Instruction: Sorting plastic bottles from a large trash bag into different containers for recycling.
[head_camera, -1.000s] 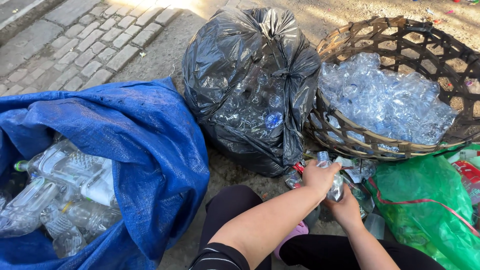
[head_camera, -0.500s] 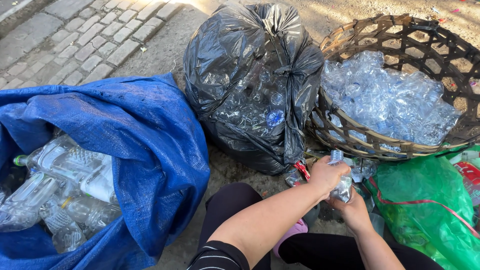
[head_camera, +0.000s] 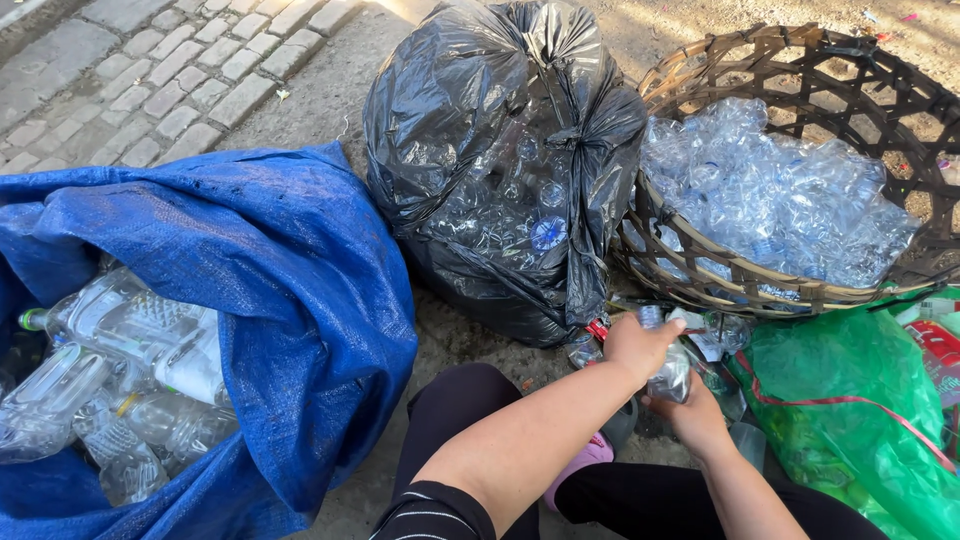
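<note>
Since a moment ago, both my hands edged left with the bottle. One blue sack (head_camera: 300, 300), clear bottles inside. One black bag (head_camera: 470, 130), bottles inside. One woven basket (head_camera: 760, 60), heaped with crushed bottles. One green bag (head_camera: 850, 400). One clear bottle (head_camera: 672, 372), gripped by my left hand (head_camera: 640, 345) above, right hand (head_camera: 695, 415) below

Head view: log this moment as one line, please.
left hand + right hand: gripping clear crushed plastic bottle | behind: woven bamboo basket of clear bottles | left: black plastic bag
</note>
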